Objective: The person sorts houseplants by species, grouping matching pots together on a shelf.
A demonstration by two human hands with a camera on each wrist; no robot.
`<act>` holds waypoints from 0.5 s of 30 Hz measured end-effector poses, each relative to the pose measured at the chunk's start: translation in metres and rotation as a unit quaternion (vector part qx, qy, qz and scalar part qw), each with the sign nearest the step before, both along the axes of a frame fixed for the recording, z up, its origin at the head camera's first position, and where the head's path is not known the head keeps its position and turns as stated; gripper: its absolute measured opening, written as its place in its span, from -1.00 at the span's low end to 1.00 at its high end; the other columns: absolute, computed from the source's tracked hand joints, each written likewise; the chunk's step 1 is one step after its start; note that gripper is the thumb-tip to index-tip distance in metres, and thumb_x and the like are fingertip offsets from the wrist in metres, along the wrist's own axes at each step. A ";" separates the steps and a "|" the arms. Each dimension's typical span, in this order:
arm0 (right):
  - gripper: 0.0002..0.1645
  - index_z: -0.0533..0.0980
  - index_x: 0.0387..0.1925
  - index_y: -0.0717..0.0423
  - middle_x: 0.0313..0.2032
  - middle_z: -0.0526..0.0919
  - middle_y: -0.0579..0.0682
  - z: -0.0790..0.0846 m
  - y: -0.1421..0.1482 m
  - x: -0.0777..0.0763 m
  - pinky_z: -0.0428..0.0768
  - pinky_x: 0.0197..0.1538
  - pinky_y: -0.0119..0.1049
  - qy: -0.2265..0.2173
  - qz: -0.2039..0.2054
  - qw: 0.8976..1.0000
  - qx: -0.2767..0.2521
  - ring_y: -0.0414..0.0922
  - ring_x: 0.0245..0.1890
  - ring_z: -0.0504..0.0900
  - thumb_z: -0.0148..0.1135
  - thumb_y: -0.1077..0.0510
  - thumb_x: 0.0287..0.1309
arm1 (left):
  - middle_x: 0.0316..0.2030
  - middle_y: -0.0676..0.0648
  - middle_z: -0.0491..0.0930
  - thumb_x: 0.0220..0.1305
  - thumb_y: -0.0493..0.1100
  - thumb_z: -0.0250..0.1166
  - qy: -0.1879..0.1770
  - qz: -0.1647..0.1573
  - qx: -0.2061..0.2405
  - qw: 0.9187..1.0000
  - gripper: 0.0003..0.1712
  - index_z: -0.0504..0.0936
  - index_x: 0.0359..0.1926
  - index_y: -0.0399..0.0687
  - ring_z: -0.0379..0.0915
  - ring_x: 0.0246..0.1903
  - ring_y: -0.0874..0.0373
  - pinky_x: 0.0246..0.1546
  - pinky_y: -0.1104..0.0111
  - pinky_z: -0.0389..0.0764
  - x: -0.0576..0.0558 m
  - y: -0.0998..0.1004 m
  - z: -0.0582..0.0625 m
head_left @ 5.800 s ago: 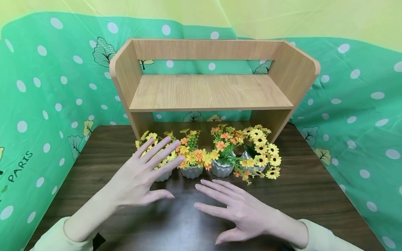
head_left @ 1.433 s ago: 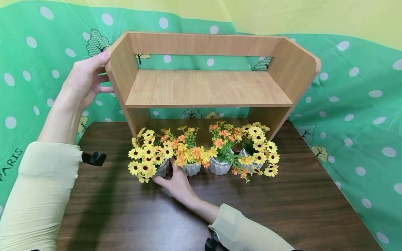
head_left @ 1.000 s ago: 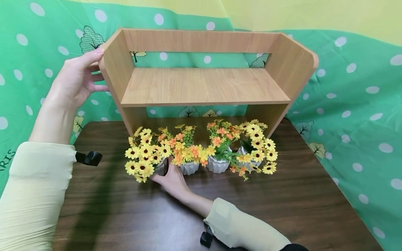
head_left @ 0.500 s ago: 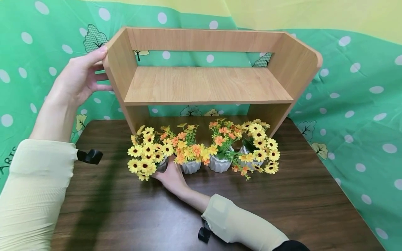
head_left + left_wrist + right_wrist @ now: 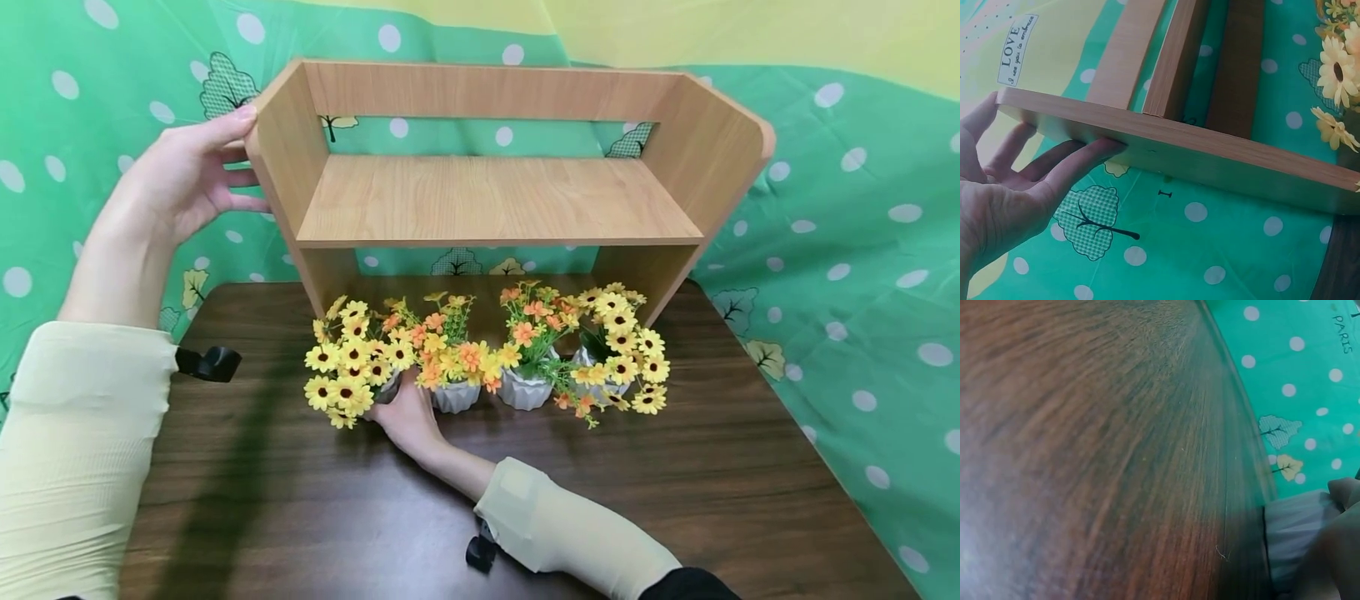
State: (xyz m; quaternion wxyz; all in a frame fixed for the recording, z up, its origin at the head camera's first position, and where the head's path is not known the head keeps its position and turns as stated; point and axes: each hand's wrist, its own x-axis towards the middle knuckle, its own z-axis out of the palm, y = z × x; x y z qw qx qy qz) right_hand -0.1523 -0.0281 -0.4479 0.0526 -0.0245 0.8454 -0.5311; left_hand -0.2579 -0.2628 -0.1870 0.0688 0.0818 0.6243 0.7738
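Observation:
A light wooden desktop shelf [image 5: 495, 200] stands at the back of the table. My left hand [image 5: 198, 171] touches the upper front corner of its left side panel [image 5: 1166, 147]. The thumb lies on the edge, and the other fingers extend against the outer face. Down on the table, my right hand [image 5: 408, 417] grips the leftmost potted plant of yellow daisies [image 5: 352, 367] by its grey pot, thumb on the left and fingers on the right. Its far fingers are hidden. In the right wrist view, a pale pot [image 5: 1300, 519] shows beside part of the dark, blurred hand [image 5: 1319, 569].
Three more flower pots stand in a row to the right: an orange-yellow one [image 5: 456, 396], an orange one [image 5: 525, 387] and a yellow daisy one [image 5: 600, 383]. They stand before the shelf's lower opening. A green dotted cloth [image 5: 847, 275] hangs behind the dark table [image 5: 712, 483].
Both hands hovered open over the table at first. The left has moved up to the shelf's side panel, and the right has taken hold of the leftmost pot. Lately hardly anything moves.

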 end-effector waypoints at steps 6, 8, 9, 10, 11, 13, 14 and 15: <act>-0.22 0.37 0.10 0.02 -0.16 0.76 0.04 -0.001 -0.001 0.001 0.66 0.12 -0.11 0.006 -0.008 1.000 -0.007 -0.06 -0.06 0.71 0.60 0.20 -0.17 | 0.35 -0.03 0.27 0.51 -0.03 0.22 -0.005 0.002 -0.004 1.000 -0.47 0.43 0.44 0.17 0.45 0.17 -0.12 -0.30 0.07 0.82 0.000 0.003 0.000; -0.19 0.37 0.13 0.03 -0.12 0.76 0.07 -0.002 -0.001 0.001 0.66 0.16 -0.10 0.010 -0.012 1.000 -0.008 -0.04 -0.01 0.71 0.59 0.21 -0.18 | 0.35 -0.02 0.27 0.50 -0.02 0.23 -0.004 0.004 -0.007 1.000 -0.46 0.42 0.44 0.18 0.40 0.20 -0.13 -0.30 0.07 0.82 0.000 0.005 0.000; -0.20 0.36 0.12 0.04 -0.14 0.77 0.08 -0.002 -0.001 0.001 0.67 0.15 -0.10 0.010 -0.013 1.000 -0.009 -0.03 -0.02 0.72 0.59 0.22 -0.18 | 0.35 -0.02 0.27 0.50 -0.02 0.23 -0.002 0.005 -0.009 1.000 -0.46 0.42 0.44 0.18 0.38 0.21 -0.14 -0.30 0.08 0.82 0.000 0.007 0.000; -0.19 0.36 0.13 0.04 -0.15 0.77 0.08 -0.002 -0.001 0.001 0.67 0.15 -0.09 0.011 -0.015 1.000 -0.009 -0.02 -0.03 0.72 0.59 0.23 -0.19 | 0.35 -0.02 0.27 0.50 -0.02 0.23 -0.002 0.006 -0.009 1.000 -0.45 0.42 0.44 0.18 0.36 0.23 -0.15 -0.30 0.07 0.82 0.000 0.008 0.001; -0.19 0.36 0.13 0.04 -0.16 0.76 0.08 -0.002 -0.001 0.001 0.67 0.15 -0.09 0.011 -0.018 1.000 -0.009 -0.02 -0.03 0.72 0.58 0.25 -0.19 | 0.34 -0.01 0.28 0.49 -0.02 0.24 0.000 0.008 -0.011 1.000 -0.45 0.42 0.44 0.18 0.35 0.23 -0.16 -0.31 0.08 0.82 0.000 0.008 0.001; -0.19 0.36 0.11 0.03 -0.21 0.75 0.05 -0.001 -0.001 0.000 0.67 0.14 -0.09 0.009 -0.019 1.000 -0.009 -0.04 -0.07 0.72 0.59 0.27 -0.21 | 0.34 -0.01 0.28 0.49 -0.02 0.25 0.002 0.011 -0.012 1.000 -0.45 0.42 0.44 0.18 0.33 0.25 -0.16 -0.32 0.08 0.82 0.000 0.010 0.002; -0.20 0.36 0.09 0.02 -0.24 0.75 0.03 0.000 0.000 0.000 0.67 0.13 -0.10 0.007 -0.020 1.000 -0.009 -0.07 -0.10 0.71 0.59 0.28 -0.22 | 0.33 -0.01 0.28 0.48 -0.02 0.25 0.003 0.013 -0.011 1.000 -0.44 0.42 0.44 0.18 0.33 0.25 -0.17 -0.32 0.08 0.82 0.000 0.010 0.002; -0.21 0.36 0.07 0.00 -0.28 0.74 0.00 0.000 0.000 0.000 0.67 0.11 -0.11 0.004 -0.019 1.000 -0.011 -0.09 -0.15 0.70 0.59 0.28 -0.22 | 0.33 -0.01 0.28 0.48 -0.02 0.25 0.003 0.014 -0.011 1.000 -0.44 0.42 0.44 0.17 0.33 0.24 -0.17 -0.33 0.08 0.82 0.000 0.010 0.002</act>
